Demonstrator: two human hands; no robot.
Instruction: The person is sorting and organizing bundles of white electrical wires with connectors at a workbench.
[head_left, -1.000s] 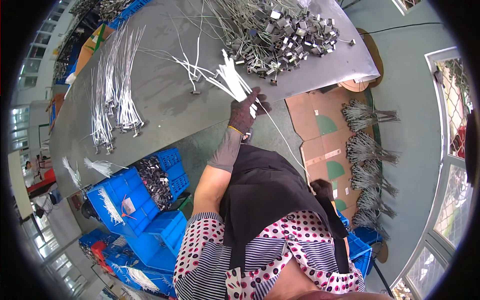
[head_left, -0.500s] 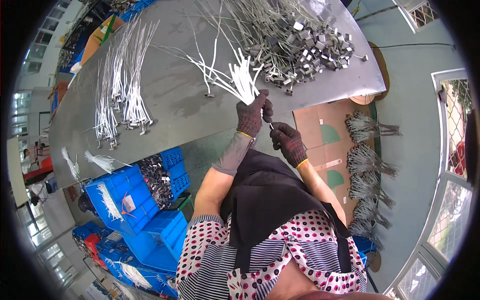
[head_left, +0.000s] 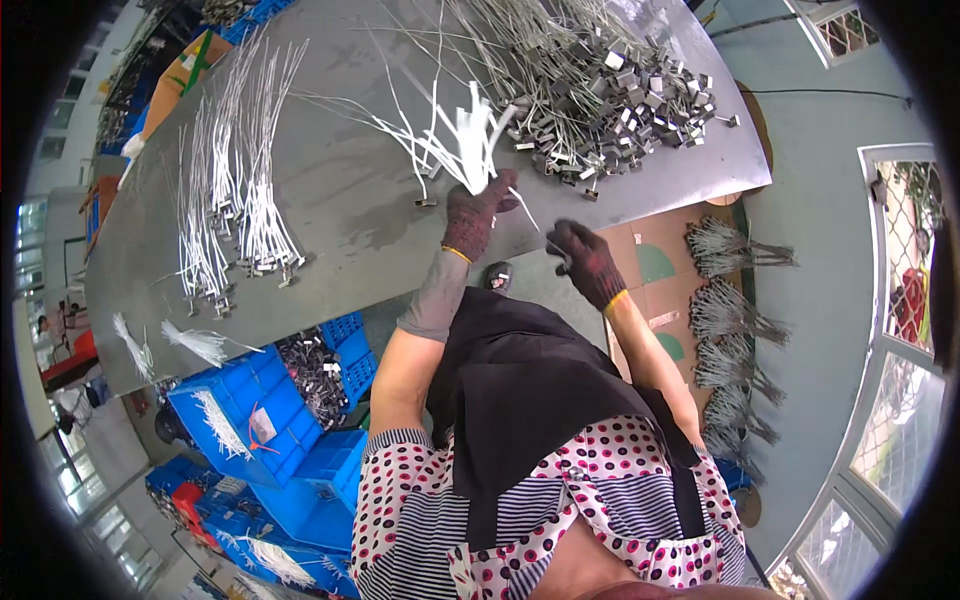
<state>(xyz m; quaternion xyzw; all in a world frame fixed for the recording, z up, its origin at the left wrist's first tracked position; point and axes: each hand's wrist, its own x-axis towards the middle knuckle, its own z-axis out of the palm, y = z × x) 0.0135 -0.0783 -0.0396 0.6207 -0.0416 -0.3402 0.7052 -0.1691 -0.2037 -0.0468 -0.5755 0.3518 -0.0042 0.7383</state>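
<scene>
My left hand (head_left: 478,212), in a dark red knit glove, is closed round a bundle of white sleeves (head_left: 472,140) at the table's near edge. One thin white sleeve (head_left: 526,210) sticks out from it toward my right hand. That right hand (head_left: 585,265), gloved alike, is off the table edge with its fingers bent together; what they pinch is too small to make out. Beyond the bundle lie a few white-sleeved wires (head_left: 405,140), one ending in a small dark metal piece (head_left: 426,202). A large heap of thin wires with square metal ends (head_left: 640,105) lies to the right.
On the grey table (head_left: 340,200), more white-sleeved wires (head_left: 265,220) lie at left, with small white bundles (head_left: 195,343) near the edge. Blue crates (head_left: 250,400) stand below left. Wire bunches (head_left: 735,310) lie on cardboard (head_left: 650,240) at right.
My left hand has moved slightly left with the white bundle. My right hand has drawn apart from it to the right, and a thin white sleeve now shows between them.
</scene>
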